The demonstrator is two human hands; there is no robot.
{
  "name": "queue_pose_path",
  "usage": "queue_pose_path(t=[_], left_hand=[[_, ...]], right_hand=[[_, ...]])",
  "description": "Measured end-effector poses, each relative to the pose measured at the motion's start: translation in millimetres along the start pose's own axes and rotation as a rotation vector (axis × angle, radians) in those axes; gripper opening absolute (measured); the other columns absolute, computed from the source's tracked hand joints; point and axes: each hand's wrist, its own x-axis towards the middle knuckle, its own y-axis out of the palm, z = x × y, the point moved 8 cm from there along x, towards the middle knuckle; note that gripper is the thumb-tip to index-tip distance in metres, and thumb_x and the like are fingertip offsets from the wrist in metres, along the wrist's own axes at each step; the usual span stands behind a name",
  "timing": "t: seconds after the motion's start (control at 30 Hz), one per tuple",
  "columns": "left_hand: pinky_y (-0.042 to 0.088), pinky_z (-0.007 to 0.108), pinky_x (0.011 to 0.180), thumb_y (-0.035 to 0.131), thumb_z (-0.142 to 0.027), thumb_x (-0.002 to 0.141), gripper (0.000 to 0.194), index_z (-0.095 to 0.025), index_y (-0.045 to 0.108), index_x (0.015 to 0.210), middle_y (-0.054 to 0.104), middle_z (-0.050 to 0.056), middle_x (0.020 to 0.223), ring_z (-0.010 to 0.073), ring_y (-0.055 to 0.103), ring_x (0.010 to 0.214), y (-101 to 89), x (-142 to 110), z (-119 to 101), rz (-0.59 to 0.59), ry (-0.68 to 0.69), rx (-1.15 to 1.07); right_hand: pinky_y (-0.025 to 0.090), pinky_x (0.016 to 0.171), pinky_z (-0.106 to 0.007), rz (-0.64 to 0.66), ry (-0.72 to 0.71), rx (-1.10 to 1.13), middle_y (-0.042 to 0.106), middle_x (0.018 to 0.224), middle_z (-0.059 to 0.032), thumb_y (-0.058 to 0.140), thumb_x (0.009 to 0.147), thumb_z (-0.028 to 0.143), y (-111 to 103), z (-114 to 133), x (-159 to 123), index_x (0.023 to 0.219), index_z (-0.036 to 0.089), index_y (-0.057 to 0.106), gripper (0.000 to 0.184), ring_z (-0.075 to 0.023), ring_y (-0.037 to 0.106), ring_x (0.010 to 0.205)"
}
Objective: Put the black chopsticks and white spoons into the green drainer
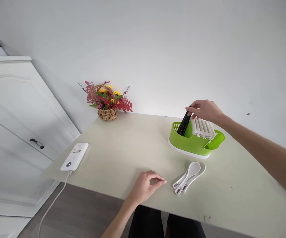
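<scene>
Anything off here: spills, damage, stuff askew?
No spill visible. Two blemishes: dark marks near the front edge of the table, and a dark spot on the wall at right. Both break plain surfaces; chips or dirt, can't tell. Spoons overlap loosely, but look intact.

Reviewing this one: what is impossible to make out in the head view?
All in the head view:
Lower ends of the black sticks: hidden by the front wall of the green holder.
Exact stick count: they overlap, and the right hand partly covers their tops.
Print on the white spoons: too small to read.
Lettering on the white device: too small.
Far end of the cable: cut off by the bottom edge.
</scene>
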Motion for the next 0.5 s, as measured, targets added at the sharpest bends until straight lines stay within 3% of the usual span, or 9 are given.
queue_pose_path(t=[0.3, 0.5], left_hand=[[0.053, 0.024, 0.086, 0.072, -0.035, 0.094, 0.013, -0.028, 0.083, 0.092, 0.082, -0.001, 0.094, 0.0179, 0.075, 0.092, -0.6, 0.9, 1.8, -0.005, -0.020, 0.002], [0.054, 0.024, 0.085, 0.072, -0.036, 0.094, 0.014, -0.029, 0.083, 0.093, 0.082, -0.001, 0.095, 0.0176, 0.074, 0.092, -0.4, 1.0, 2.0, 0.002, -0.030, 0.005]], right_hand=[[0.063, 0.064, -0.033, -0.011, 0.057, -0.023, 0.082, 0.091, -0.0047, 0.064, 0.094, 0.049, 2.7, -7.8, 14.9, 0.087, 0.022, 0.070, 0.028, -0.0213, 0.077, 0.069], [0.063, 0.065, -0.037, -0.106, 0.021, -0.051, 0.081, 0.089, -0.0044, 0.061, 0.095, 0.048, -8.7, -2.3, 13.0, 0.118, 0.020, 0.068, 0.037, -0.0212, 0.076, 0.066]])
